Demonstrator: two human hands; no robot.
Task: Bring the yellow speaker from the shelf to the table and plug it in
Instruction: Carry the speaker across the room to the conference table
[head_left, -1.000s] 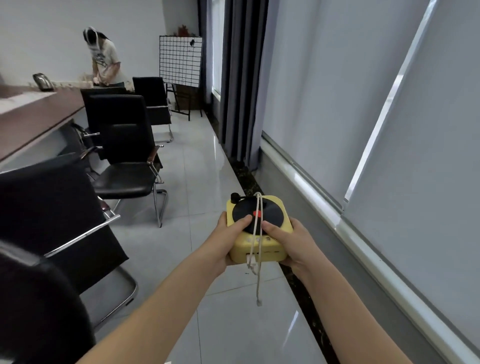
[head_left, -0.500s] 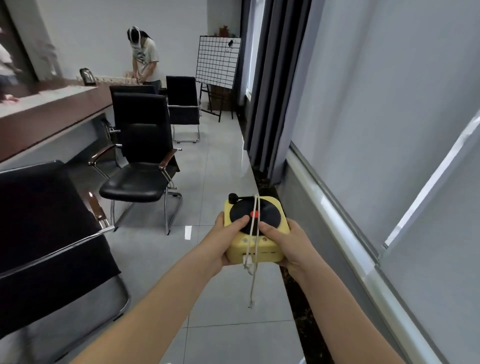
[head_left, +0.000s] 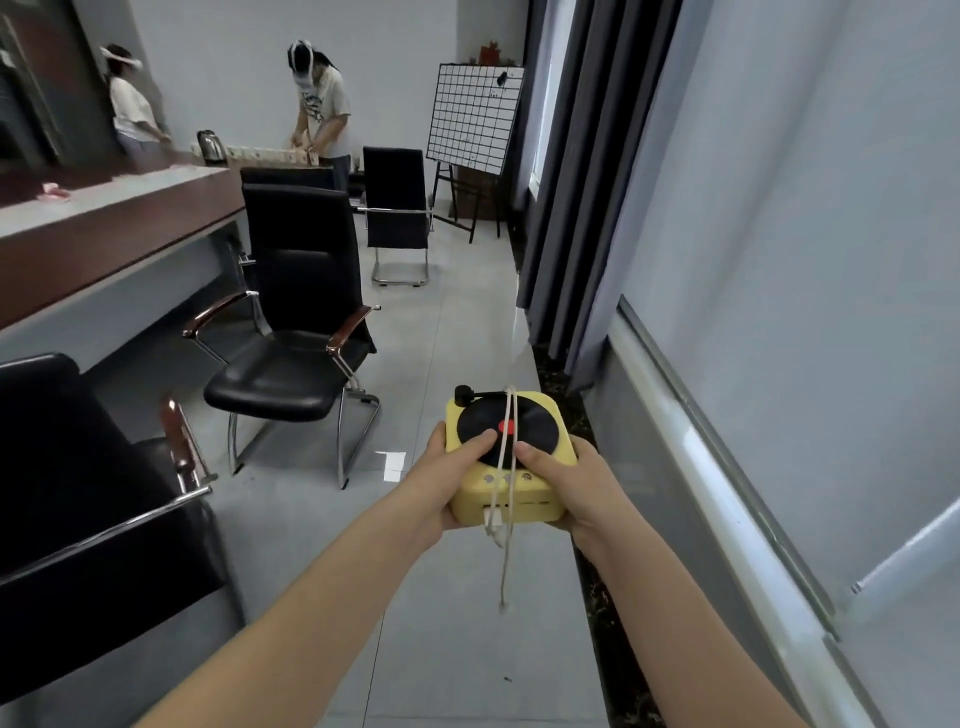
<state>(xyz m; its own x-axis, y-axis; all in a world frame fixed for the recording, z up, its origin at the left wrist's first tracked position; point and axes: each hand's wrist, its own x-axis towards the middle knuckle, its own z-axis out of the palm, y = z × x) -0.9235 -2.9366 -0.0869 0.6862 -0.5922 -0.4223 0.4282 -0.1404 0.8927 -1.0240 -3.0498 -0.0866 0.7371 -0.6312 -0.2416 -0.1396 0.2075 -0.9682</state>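
I carry the yellow speaker (head_left: 540, 499), a small box with a black record disc and red centre on top, at waist height over the tiled floor. My left hand (head_left: 441, 483) grips its left side, thumb on the disc. My right hand (head_left: 576, 488) grips its right side, thumb on the disc too. A white cable (head_left: 503, 551) is wrapped over the top and its free end dangles below the front. The long brown table (head_left: 119, 218) runs along the left, well ahead of the speaker.
Black armchairs (head_left: 296, 332) line the table's near side, one close at my left (head_left: 78, 519). Two persons (head_left: 319, 104) stand at the far end. A grid board on an easel (head_left: 475, 124) stands at the back. Dark curtains (head_left: 566, 182) and blinds fill the right.
The view has swung to the left, bringing more of the table and a second person into sight. My hands keep the same hold on the speaker; the cable end swings slightly.
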